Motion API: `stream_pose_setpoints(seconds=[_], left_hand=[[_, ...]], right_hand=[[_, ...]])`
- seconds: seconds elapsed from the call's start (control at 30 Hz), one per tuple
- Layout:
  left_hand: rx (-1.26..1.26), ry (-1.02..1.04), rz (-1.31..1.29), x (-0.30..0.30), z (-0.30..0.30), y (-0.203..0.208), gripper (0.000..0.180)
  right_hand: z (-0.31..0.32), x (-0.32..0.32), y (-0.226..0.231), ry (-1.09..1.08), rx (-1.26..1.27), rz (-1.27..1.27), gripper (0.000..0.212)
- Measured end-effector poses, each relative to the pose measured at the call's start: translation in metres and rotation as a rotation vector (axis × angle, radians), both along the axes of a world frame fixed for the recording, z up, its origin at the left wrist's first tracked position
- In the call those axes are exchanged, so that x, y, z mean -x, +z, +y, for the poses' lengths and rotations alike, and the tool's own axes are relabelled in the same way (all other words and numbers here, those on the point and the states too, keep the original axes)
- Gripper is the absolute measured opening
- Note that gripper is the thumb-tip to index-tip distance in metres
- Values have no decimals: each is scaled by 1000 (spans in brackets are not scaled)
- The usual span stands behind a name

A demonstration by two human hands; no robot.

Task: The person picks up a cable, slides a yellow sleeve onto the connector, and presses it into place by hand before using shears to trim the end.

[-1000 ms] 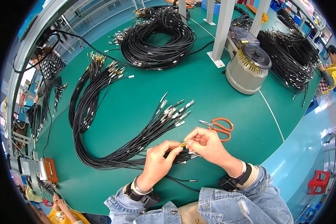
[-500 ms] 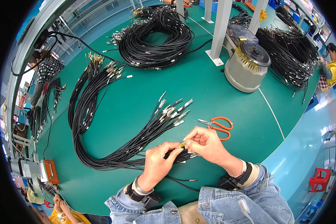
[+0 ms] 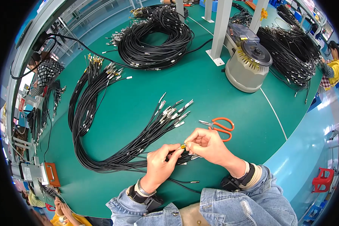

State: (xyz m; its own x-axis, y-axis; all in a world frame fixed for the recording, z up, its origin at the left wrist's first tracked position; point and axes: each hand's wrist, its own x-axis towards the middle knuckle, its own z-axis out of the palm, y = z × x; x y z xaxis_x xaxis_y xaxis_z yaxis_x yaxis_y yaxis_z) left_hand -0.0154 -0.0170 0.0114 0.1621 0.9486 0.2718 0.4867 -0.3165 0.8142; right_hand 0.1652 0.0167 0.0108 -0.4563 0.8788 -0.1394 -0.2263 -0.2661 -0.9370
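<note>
L hand [image 3: 157,162]: am pinching small yellow piece [image 3: 183,146] btwn thumb + index. R hand [image 3: 210,147]: am pinching at its R end, thumb + index together; exact contact too small to tell. Piece is sitting btwn the 2 sets of fingertips, over green table [image 3: 229,180]; can't tell how high.

Black cable bundle [image 3: 83,150] is curving in a U to my L, silvery tips [image 3: 173,115] fanning out just beyond my hands. More cable ends are lying by R hand, partly hidden. Loose cable end [image 3: 194,182] is lying nearer me, below both hands.

Scissors [image 3: 213,123] w/ orange handles are lying just beyond R hand, blades pointing L. Farther off, big black coil [image 3: 150,61] is resting on table; round grey machine [image 3: 246,73] is standing to its R, near metal post [image 3: 219,34]. 2nd cable pile [image 3: 290,56] is lying past machine. Co-worker in yellow [image 3: 332,73] is working at far R.
</note>
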Motion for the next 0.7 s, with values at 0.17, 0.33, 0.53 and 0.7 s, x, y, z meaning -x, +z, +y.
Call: stream_pose_setpoints(seconds=[0.17,0.33,0.53,0.7], left_hand=[[1,9,-25,-2,-1,-1,11],[14,18,-66,-2,-1,-1,11],[8,5,-53,-1,1,-1,12],[44,33,11,1,-1,0,12]], right_hand=[[-1,0,0,7,-9,-6,7],[-1,-1,1,12,-28,-6,8],[0,-3,0,40,-153,-85,9],[0,-3,-1,39,-209,-88,10]])
